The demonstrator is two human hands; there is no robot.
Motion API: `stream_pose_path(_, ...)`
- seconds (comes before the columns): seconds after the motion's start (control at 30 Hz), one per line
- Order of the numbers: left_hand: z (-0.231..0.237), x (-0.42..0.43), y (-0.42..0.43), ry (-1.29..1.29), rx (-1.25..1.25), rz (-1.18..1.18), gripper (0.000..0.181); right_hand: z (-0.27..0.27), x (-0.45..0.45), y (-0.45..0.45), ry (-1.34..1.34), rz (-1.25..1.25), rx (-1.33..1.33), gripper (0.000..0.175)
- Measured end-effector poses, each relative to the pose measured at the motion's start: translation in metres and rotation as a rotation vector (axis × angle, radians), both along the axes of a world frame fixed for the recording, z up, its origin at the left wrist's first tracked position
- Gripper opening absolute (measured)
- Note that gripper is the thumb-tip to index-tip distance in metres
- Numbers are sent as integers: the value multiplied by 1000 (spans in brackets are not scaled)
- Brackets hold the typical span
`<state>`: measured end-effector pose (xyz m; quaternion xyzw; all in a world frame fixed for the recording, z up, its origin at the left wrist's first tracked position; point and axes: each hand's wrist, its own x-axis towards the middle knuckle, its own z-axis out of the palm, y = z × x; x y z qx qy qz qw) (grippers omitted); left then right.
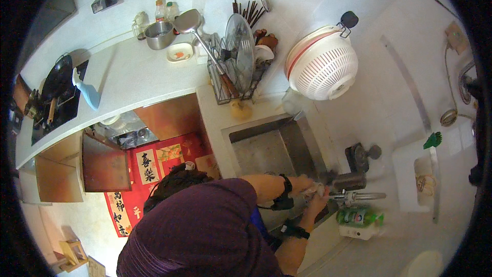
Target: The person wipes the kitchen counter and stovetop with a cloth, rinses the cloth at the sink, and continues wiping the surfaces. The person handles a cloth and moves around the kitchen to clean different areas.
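Over the steel sink (258,156), my left hand (301,184) and my right hand (317,203) come together close to the metal faucet (348,197). Between them is a small, pale, crumpled-looking thing (317,189), blurred and partly covered by the fingers; its kind cannot be told. Both hands appear closed around it. A black band circles each wrist. The dark purple top covers much of the lower middle of the view.
A green bottle (357,217) stands by the faucet. A dish rack (219,88) with a wok spatula (209,52) and lid is beyond the sink. A white colander (324,67) hangs on the wall. Open cabinet doors (105,163) jut out below the counter (134,73).
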<state>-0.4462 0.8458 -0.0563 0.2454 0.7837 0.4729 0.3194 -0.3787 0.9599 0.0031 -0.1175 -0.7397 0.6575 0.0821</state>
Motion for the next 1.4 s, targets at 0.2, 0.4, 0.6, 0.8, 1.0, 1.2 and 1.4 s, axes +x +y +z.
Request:
stream_pose_path(0.2,2,11,25,-754,685,400,41,-6,-8,-21,60,-69,397,40)
stream_pose_path(0.4,-32,0,72,-95,236,496,36,8,-9,-26,-81,-162,783,58)
stream_pose_path(0.6,-76,-22,92,311,91,360,31,-7,-11,-12,-83,-178,752,52)
stream_pose_path(0.8,-65,-25,75,197,124,368,31,-40,-35,26,-21,-140,701,48)
stream_pose_path(1.0,-19,-19,-18,-265,432,460,43,-7,-30,77,-151,239,1566,34)
stream_pose_path(1.2,2,-29,-63,224,-111,253,61,9,-19,79,241,321,1028,26)
stream_pose_path(1.4,6,5,-19,356,417,-178,75,7,-18,36,-45,104,-418,29)
